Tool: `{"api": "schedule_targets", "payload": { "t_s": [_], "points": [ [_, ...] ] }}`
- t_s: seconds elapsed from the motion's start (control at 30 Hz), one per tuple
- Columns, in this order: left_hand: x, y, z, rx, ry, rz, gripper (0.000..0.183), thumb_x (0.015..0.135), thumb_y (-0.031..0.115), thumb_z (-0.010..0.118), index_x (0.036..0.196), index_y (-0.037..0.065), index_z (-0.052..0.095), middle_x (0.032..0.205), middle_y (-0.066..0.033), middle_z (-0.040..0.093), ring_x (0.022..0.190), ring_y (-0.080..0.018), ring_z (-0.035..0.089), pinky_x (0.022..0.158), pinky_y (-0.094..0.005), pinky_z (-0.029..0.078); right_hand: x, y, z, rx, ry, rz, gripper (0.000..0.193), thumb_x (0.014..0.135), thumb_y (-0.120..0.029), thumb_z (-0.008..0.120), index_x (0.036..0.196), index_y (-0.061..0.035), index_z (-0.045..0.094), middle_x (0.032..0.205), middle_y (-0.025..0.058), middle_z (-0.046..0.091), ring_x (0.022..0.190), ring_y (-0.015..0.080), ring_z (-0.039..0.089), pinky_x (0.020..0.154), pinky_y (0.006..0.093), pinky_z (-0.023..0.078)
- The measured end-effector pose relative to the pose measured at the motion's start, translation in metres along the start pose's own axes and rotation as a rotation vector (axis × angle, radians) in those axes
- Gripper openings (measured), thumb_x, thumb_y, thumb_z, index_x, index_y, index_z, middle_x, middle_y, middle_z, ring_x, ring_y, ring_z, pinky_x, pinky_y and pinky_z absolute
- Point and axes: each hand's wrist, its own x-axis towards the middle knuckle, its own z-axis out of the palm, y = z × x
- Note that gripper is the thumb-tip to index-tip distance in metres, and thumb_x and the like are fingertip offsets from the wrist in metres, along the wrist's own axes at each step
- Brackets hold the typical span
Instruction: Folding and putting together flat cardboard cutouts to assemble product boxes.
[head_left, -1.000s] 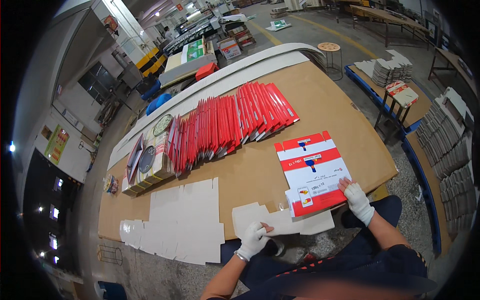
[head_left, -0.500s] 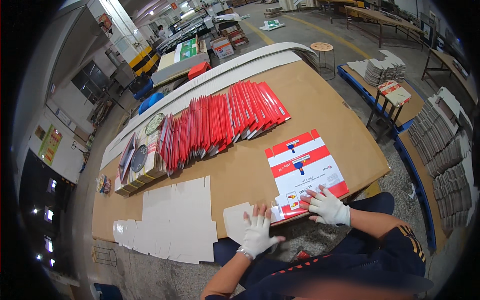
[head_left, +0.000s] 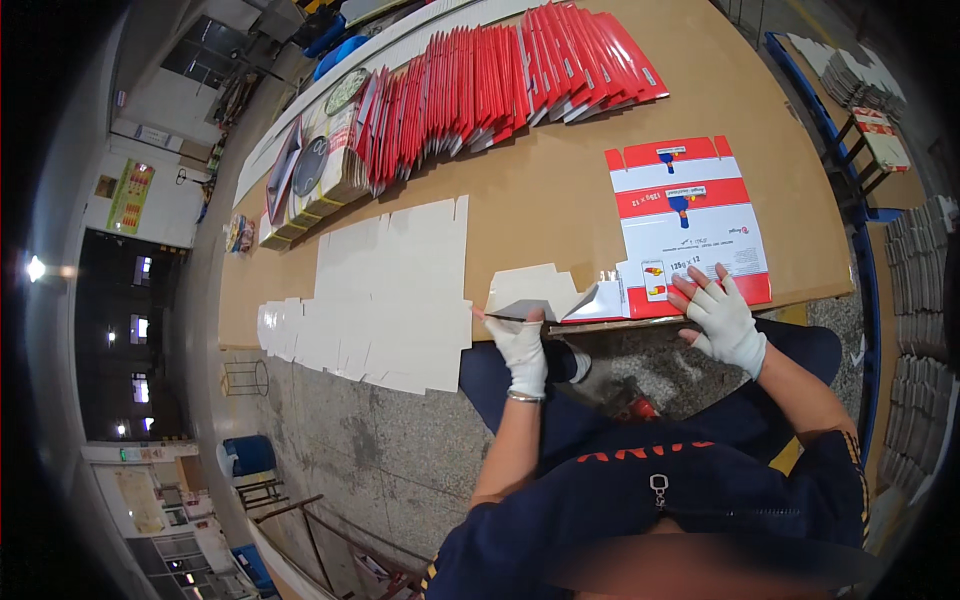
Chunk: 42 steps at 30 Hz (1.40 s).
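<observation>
Left hand and right hand: each in a white, close-fitting fabric glove, plain, cut short so the fingertips are exposed. Left wrist carries a narrow, shiny, silver-toned band just beyond the glove cuff. Upper garment: dark navy shirt, short-sleeved. Yellowish stripes mark the edge of the right sleeve. Chest bears red lettering; below it, a silver-coloured metal ring with a small link attached. Trousers are dark navy, unpatterned where visible.
</observation>
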Motion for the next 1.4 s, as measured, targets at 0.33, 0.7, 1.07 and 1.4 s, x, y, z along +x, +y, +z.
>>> {"api": "schedule_targets", "payload": {
  "t_s": [0.33,0.7,1.07,1.4],
  "points": [
    [0.005,-0.006,0.031,0.590,-0.656,0.647,0.059,0.085,0.003,0.059,0.139,0.000,0.035,0.145,-0.0240,0.032,0.136,-0.0344,0.033,0.106,-0.0407,0.034,0.003,0.002,-0.002,-0.191,-0.001,-0.069,0.054,0.082,-0.017,0.055,0.135,-0.0181,0.044,0.142,0.0055,0.042,0.132,0.0274,0.038,0.105,0.0607,0.026],
    [-0.012,0.018,0.053,1.250,-0.850,0.637,0.072,0.078,0.038,0.068,0.142,0.025,0.038,0.152,-0.0159,0.021,0.140,-0.0406,0.017,0.104,-0.0669,0.016,0.009,0.000,0.006,-0.180,0.063,-0.044,0.051,0.084,-0.016,0.048,0.135,-0.0168,0.044,0.142,0.0067,0.042,0.134,0.0289,0.037,0.106,0.0635,0.022],
    [-0.018,0.022,0.058,1.408,-0.851,0.634,0.064,0.082,0.042,0.064,0.140,0.031,0.041,0.151,-0.0156,0.024,0.140,-0.0392,0.020,0.103,-0.0689,0.016,0.002,-0.002,0.015,-0.156,0.064,-0.081,0.048,0.083,-0.015,0.049,0.132,-0.0145,0.047,0.139,0.0071,0.046,0.131,0.0284,0.040,0.105,0.0660,0.020],
    [-0.007,0.023,0.064,1.338,-0.906,0.536,0.066,0.084,0.045,0.060,0.139,0.013,0.042,0.151,-0.0166,0.024,0.140,-0.0383,0.018,0.104,-0.0661,0.015,0.001,0.010,0.010,0.008,-0.014,-0.144,0.062,0.068,-0.014,0.065,0.129,-0.0147,0.051,0.139,0.0047,0.047,0.131,0.0209,0.041,0.111,0.0592,0.019]
  ]
}}
